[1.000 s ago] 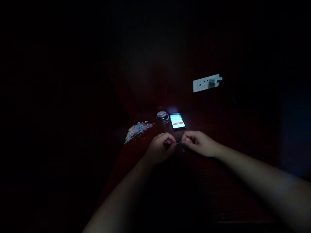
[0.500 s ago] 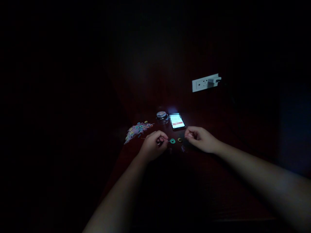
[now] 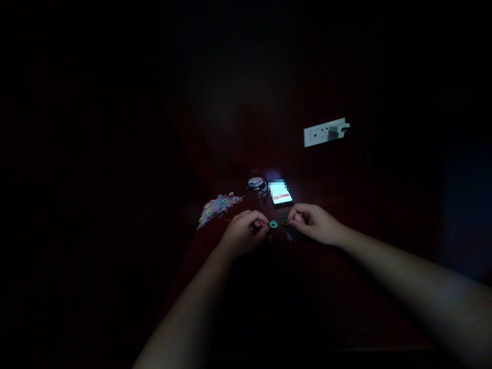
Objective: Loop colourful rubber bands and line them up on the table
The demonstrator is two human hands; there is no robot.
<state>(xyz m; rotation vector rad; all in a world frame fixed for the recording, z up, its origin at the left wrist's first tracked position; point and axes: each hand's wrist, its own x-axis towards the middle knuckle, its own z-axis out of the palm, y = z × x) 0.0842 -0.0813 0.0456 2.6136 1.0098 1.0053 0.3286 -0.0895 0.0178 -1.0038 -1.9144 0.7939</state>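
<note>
My left hand (image 3: 246, 233) is closed in a pinch on the dark red table. Its fingertips are right at the left edge of a small green hair tie (image 3: 273, 224); whether they grip it I cannot make out. Opposite, my right hand (image 3: 317, 225) is pinched too, with its tips against the right side of a dark yellow hair tie (image 3: 285, 223). Anything between the fingers of either hand is too small and dim to name. Just below the two ties lie a few thin pale purple bands (image 3: 290, 237).
Left of my hands is a heap of thin pale bands and coloured hair ties (image 3: 219, 206). Behind them stand a round lidded jar (image 3: 257, 187) and a lit phone (image 3: 282, 193). A white socket panel (image 3: 323, 133) with a plug is on the wall. Surroundings are very dark.
My right hand has moved left, up to the yellow tie. My left hand has shifted slightly right, closing the gap to the green tie, where a thin strand showed before.
</note>
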